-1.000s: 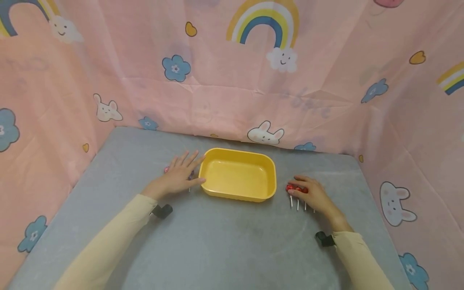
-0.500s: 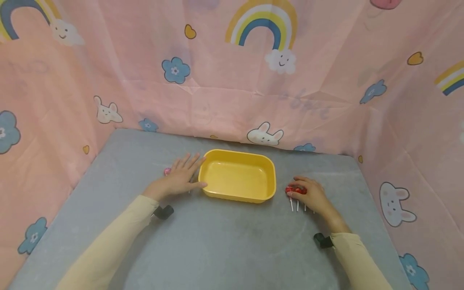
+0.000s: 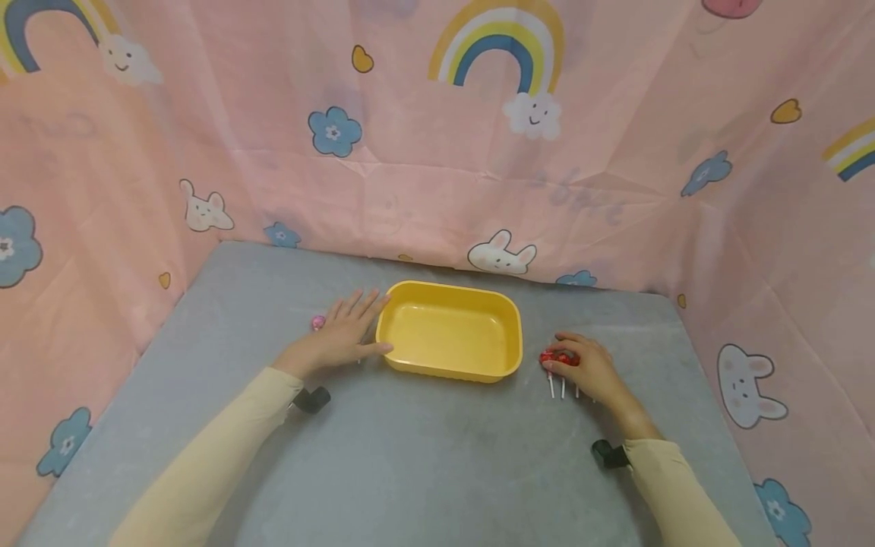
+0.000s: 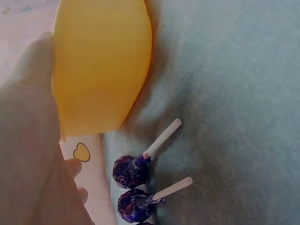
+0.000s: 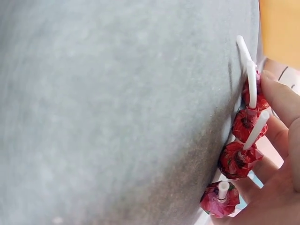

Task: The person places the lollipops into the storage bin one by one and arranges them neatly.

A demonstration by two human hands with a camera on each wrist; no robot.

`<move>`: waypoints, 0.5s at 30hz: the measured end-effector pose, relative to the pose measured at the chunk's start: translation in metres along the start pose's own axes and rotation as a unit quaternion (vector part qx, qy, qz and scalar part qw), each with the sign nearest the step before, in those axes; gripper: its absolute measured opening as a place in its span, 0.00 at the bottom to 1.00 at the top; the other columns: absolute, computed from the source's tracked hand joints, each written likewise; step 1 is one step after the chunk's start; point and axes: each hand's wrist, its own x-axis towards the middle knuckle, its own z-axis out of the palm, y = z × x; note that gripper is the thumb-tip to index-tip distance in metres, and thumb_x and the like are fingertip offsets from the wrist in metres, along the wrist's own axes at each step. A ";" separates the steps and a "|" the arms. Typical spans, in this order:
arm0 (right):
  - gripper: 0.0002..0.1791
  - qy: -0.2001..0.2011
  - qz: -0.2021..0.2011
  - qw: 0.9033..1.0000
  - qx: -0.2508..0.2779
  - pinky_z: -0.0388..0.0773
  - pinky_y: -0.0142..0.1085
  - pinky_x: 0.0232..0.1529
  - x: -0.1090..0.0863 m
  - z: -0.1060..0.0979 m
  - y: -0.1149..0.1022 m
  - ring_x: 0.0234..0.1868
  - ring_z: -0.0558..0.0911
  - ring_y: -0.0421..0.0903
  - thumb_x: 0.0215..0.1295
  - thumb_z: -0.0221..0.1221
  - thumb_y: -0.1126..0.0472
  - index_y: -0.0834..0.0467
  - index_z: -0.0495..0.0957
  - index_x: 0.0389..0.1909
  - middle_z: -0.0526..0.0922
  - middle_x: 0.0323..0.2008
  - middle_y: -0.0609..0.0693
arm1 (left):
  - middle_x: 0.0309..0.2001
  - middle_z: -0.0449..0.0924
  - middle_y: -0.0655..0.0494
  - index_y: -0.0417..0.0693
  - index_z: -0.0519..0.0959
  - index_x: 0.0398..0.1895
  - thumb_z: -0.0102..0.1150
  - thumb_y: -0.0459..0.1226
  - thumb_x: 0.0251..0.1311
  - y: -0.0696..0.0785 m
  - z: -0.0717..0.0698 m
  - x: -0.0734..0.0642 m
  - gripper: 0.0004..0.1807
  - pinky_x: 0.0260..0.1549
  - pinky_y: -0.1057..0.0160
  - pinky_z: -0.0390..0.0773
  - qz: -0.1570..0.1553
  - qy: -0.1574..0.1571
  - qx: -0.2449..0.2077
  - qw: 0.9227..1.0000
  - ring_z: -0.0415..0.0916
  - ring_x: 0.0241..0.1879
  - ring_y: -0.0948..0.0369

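Note:
In the head view my left hand (image 3: 333, 339) rests at the left end of a yellow plastic bin (image 3: 448, 333), its fingers spread and fairly straight along the rim. Purple-wrapped lollipops (image 4: 130, 172) with white sticks lie beneath that hand, mostly hidden from above. A pink lollipop (image 3: 317, 323) shows just past its knuckles. Right of the bin, my right hand (image 3: 593, 368) curves over a row of red-wrapped lollipops (image 5: 240, 160). The thumb is at the row's bin-side end and the fingers are bent behind it; white sticks point toward me.
The bin holds nothing and stands near the back of the grey cloth-covered table (image 3: 437, 456). Pink patterned fabric (image 3: 410, 175) hangs behind and along both sides. A dark wrist camera (image 3: 311, 400) sits on the left wrist, another (image 3: 608, 454) on the right.
Both hands, the bin and the lollipops keep nearly the same places. The head view shifts only slightly, and slightly more of the pink lollipop shows beside the left hand.

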 end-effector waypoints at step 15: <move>0.20 -0.014 0.009 1.000 0.000 0.56 0.71 0.66 0.002 -0.005 -0.003 0.66 0.70 0.70 0.62 0.66 0.49 0.58 0.84 0.49 0.75 0.64 0.66 | 0.81 0.36 0.43 0.54 0.37 0.81 0.51 0.69 0.60 0.005 -0.005 0.000 0.57 0.75 0.33 0.36 0.009 0.010 0.002 1.000 0.32 0.80 0.39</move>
